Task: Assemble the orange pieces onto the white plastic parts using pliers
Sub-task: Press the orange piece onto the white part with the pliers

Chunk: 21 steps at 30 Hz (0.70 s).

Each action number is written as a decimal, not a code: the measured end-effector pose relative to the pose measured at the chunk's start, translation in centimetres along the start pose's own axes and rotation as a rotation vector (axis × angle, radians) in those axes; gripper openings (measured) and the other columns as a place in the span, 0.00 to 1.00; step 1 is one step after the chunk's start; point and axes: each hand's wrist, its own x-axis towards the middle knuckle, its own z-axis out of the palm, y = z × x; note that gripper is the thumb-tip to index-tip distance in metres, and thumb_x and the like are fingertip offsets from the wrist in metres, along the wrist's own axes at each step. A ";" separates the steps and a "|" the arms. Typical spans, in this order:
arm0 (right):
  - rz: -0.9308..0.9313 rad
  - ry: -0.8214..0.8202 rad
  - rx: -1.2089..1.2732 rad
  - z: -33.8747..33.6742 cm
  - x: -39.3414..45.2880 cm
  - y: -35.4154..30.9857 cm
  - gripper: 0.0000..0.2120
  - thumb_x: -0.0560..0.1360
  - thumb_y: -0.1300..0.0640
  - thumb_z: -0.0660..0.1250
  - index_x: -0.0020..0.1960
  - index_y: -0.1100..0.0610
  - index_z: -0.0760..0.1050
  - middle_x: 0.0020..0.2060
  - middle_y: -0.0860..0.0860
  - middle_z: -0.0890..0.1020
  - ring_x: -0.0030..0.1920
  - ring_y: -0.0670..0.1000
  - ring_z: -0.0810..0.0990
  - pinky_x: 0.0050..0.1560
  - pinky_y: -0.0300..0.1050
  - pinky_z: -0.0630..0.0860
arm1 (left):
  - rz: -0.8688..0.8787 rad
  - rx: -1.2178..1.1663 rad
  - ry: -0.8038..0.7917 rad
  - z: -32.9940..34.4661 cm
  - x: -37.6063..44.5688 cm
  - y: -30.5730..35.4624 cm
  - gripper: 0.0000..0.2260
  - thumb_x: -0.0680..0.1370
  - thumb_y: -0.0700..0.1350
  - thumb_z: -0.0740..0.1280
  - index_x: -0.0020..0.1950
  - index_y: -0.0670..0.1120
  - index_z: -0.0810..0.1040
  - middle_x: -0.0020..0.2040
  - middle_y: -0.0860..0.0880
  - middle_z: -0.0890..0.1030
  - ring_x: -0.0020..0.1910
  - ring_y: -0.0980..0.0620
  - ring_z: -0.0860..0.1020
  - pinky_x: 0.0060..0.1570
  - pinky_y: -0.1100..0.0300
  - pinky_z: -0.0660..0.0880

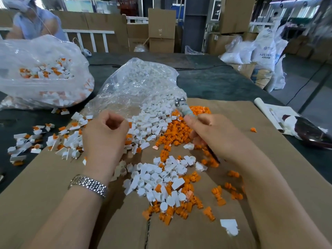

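My right hand (212,133) grips the pliers (181,106), whose metal head and taped jaws stick out past my thumb over the orange pieces (177,130). My left hand (103,133) hovers over the loose white plastic parts (149,121) with its fingers curled; whether they pinch anything is hidden. A second mixed heap of white parts (161,178) and orange pieces (218,193) lies on the cardboard sheet (251,112) between my forearms. Assembled white-and-orange pieces (36,141) lie scattered at the left.
A clear bag of white parts (140,83) spills open at the centre. A second bag (41,69) of assembled pieces sits at the far left, with a person (34,20) behind it. A dark object wrapped in white (305,132) lies at the right. Cartons stand beyond the table.
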 end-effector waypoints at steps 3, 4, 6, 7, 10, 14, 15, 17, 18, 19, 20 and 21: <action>-0.008 0.130 -0.259 0.6 0.5 0.7 0.22 0.79 0.32 0.57 0.51 0.50 0.74 0.42 0.45 0.79 0.44 0.48 0.79 0.42 0.48 0.74 | 0.171 0.324 -0.009 0.1 0.0 -0.4 0.08 0.76 0.41 0.73 0.54 0.49 0.81 0.52 0.52 0.76 0.52 0.46 0.78 0.55 0.47 0.77; 0.000 0.140 -0.327 0.9 0.7 1.0 0.21 0.79 0.33 0.58 0.52 0.50 0.75 0.43 0.47 0.79 0.44 0.49 0.78 0.40 0.48 0.73 | 0.237 0.353 -0.045 0.3 -0.1 -0.4 0.09 0.76 0.41 0.73 0.54 0.50 0.82 0.53 0.52 0.74 0.54 0.46 0.77 0.59 0.46 0.75; 0.022 0.146 -0.457 1.5 1.1 1.5 0.23 0.79 0.34 0.60 0.58 0.52 0.75 0.50 0.50 0.79 0.49 0.52 0.78 0.42 0.49 0.70 | 0.383 0.409 -0.145 1.1 -0.5 -0.5 0.07 0.76 0.44 0.73 0.53 0.51 0.83 0.53 0.52 0.75 0.57 0.47 0.74 0.62 0.49 0.69; 0.024 0.148 -0.519 1.9 1.3 1.6 0.23 0.79 0.34 0.60 0.60 0.53 0.75 0.53 0.52 0.78 0.51 0.54 0.78 0.44 0.49 0.71 | 0.445 0.458 -0.210 1.5 -0.7 -0.5 0.07 0.76 0.46 0.73 0.54 0.52 0.84 0.53 0.53 0.77 0.58 0.48 0.73 0.61 0.50 0.66; 0.015 0.161 -0.667 2.8 1.7 1.8 0.25 0.78 0.35 0.62 0.62 0.55 0.74 0.57 0.55 0.77 0.58 0.58 0.76 0.56 0.55 0.74 | 0.536 0.604 -0.359 2.6 -1.2 -0.9 0.10 0.79 0.50 0.71 0.60 0.54 0.84 0.57 0.55 0.80 0.59 0.49 0.70 0.57 0.50 0.61; 0.019 0.143 -0.706 3.4 2.0 2.1 0.26 0.77 0.35 0.64 0.62 0.56 0.73 0.59 0.56 0.76 0.62 0.58 0.73 0.61 0.57 0.73 | 0.542 0.669 -0.425 3.0 -1.1 -1.2 0.10 0.80 0.50 0.69 0.61 0.56 0.84 0.60 0.59 0.80 0.59 0.52 0.68 0.54 0.51 0.57; 0.025 0.138 -0.696 3.4 2.1 2.2 0.27 0.77 0.35 0.64 0.63 0.56 0.73 0.60 0.56 0.76 0.63 0.58 0.73 0.61 0.58 0.73 | 0.543 0.658 -0.424 2.9 -1.2 -1.2 0.09 0.80 0.49 0.70 0.59 0.56 0.84 0.60 0.59 0.80 0.58 0.52 0.69 0.53 0.52 0.56; 0.030 0.120 -0.679 3.4 2.1 2.3 0.29 0.77 0.34 0.64 0.65 0.56 0.72 0.62 0.56 0.75 0.65 0.58 0.71 0.63 0.58 0.73 | 0.537 0.616 -0.384 2.8 -1.2 -1.2 0.08 0.79 0.47 0.71 0.57 0.55 0.85 0.57 0.57 0.81 0.58 0.50 0.70 0.53 0.52 0.57; 0.028 0.109 -0.670 3.5 2.1 2.3 0.30 0.77 0.34 0.65 0.66 0.56 0.71 0.63 0.56 0.74 0.66 0.58 0.71 0.63 0.58 0.73 | 0.523 0.608 -0.350 2.6 -1.1 -1.2 0.08 0.79 0.46 0.71 0.57 0.54 0.85 0.56 0.56 0.81 0.58 0.50 0.71 0.55 0.51 0.59; 0.021 0.101 -0.659 3.5 2.1 2.3 0.30 0.77 0.34 0.65 0.67 0.56 0.71 0.64 0.56 0.74 0.66 0.58 0.70 0.64 0.58 0.73 | 0.499 0.612 -0.321 2.5 -0.9 -1.3 0.09 0.79 0.47 0.71 0.58 0.54 0.85 0.56 0.56 0.81 0.60 0.49 0.72 0.58 0.49 0.61; 0.006 0.101 -0.642 3.6 2.1 2.3 0.30 0.77 0.35 0.66 0.68 0.56 0.70 0.64 0.56 0.73 0.67 0.57 0.70 0.64 0.57 0.73 | 0.467 0.621 -0.309 2.3 -0.7 -1.4 0.09 0.79 0.47 0.71 0.59 0.54 0.84 0.57 0.55 0.81 0.61 0.49 0.72 0.61 0.47 0.61; -0.016 0.108 -0.613 3.6 2.0 2.2 0.29 0.77 0.37 0.67 0.69 0.55 0.69 0.64 0.55 0.72 0.66 0.57 0.70 0.64 0.57 0.73 | 0.437 0.631 -0.317 2.2 -0.6 -1.4 0.10 0.79 0.49 0.71 0.60 0.54 0.84 0.57 0.54 0.80 0.62 0.49 0.71 0.62 0.46 0.61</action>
